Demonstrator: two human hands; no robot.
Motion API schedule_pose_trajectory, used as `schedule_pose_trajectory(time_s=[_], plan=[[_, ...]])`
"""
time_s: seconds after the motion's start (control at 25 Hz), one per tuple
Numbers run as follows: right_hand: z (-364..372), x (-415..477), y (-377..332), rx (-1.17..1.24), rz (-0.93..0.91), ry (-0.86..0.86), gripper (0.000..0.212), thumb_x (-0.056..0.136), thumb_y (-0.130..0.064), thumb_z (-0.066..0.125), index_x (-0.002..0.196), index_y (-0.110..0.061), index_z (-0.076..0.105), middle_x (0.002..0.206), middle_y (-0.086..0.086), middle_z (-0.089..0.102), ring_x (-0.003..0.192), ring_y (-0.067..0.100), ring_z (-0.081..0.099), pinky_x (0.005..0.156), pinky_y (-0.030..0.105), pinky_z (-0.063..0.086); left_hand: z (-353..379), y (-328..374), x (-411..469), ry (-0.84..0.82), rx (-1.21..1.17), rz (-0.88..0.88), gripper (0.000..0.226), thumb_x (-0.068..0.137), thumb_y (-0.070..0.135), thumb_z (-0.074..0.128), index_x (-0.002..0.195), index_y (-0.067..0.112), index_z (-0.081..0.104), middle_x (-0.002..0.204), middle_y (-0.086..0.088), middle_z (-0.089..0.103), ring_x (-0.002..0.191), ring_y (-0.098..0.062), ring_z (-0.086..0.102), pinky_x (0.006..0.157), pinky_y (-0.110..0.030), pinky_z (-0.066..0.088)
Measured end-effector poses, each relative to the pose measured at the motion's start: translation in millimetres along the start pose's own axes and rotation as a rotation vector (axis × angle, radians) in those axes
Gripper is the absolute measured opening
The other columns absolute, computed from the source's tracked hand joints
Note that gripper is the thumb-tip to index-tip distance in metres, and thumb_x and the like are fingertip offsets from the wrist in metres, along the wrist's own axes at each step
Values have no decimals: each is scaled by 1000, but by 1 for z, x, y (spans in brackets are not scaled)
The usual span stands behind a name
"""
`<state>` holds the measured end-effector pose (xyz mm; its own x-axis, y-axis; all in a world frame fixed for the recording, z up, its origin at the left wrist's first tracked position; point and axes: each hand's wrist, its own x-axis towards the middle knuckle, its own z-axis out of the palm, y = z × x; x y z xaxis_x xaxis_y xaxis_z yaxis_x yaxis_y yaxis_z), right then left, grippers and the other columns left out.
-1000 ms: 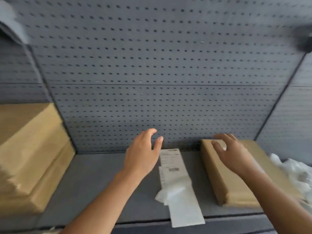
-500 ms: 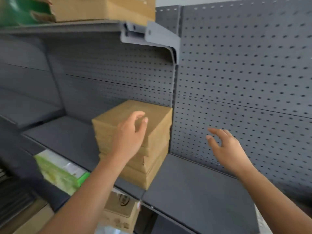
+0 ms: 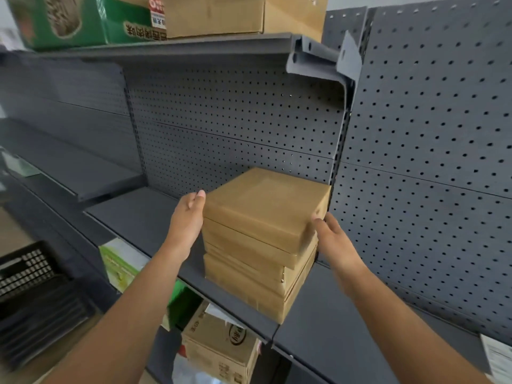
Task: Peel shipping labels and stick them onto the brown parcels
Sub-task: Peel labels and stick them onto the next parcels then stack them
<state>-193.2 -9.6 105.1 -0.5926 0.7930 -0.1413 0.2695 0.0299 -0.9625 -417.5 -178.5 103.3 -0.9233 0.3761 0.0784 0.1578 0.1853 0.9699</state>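
Two hands flank the top parcel (image 3: 266, 209) of the parcel stack (image 3: 257, 273): left hand (image 3: 188, 217) against its left side, right hand (image 3: 331, 239) at its right corner. Their fingers are loosely apart and not yet clamped, probably so that both sides are pressed and it lifts level from the shelf (image 3: 144, 217).

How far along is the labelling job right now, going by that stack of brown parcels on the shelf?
Done: nothing visible; the top parcel shows no label on its bare brown top.
In hand: the left hand and right hand bracket the top parcel's two sides, apparently about to lift it from the stack.
Left: peeling and sticking; a white sheet, possibly labels, sits at the lower right edge.
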Motion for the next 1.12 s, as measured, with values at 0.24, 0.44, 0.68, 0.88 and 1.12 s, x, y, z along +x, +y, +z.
schedule_pose_trajectory(time_s=[0.24, 0.44, 0.68, 0.88, 1.12], plan=[[26, 3, -4, 191, 22, -41, 22, 98, -49, 51, 115, -35, 47, 117, -21, 54, 116, 13, 52, 102, 34, 37, 6, -15, 21, -118, -150, -187, 81, 83, 81, 47, 144, 28, 53, 148, 5, 53, 136, -21, 49, 119, -47, 33], [12, 2, 4, 241, 9, -16, 44, 90, -48, 54, 130, -31, 59, 126, -6, 67, 114, 17, 61, 96, 36, 47, 10, 0, 4, -126, -164, -195, 54, 90, 73, 48, 103, 21, 60, 113, 5, 62, 106, -17, 56, 110, -40, 39], [-49, -32, 24, 290, 12, 33, 26, 98, -30, 48, 112, -33, 70, 103, -11, 77, 102, 14, 68, 84, 30, 48, 30, 16, -51, -210, -243, -160, 37, 78, 60, 67, 103, 32, 65, 122, 6, 67, 118, -19, 60, 108, -48, 42], [-119, -72, 51, 349, 32, 162, 31, 96, -25, 47, 114, -37, 70, 105, -8, 78, 98, 16, 68, 76, 34, 48, 79, 21, -105, -389, -219, -154, 19, 87, 41, 65, 99, 27, 59, 117, -4, 66, 112, -26, 61, 103, -50, 44], [-178, -108, 97, 334, 102, 289, 32, 96, -29, 50, 119, -41, 68, 111, -7, 76, 106, 21, 66, 86, 40, 48, 144, 10, -155, -531, -223, -131, 18, 99, 19, 56, 114, 30, 55, 116, 2, 66, 103, -17, 63, 86, -38, 50]])
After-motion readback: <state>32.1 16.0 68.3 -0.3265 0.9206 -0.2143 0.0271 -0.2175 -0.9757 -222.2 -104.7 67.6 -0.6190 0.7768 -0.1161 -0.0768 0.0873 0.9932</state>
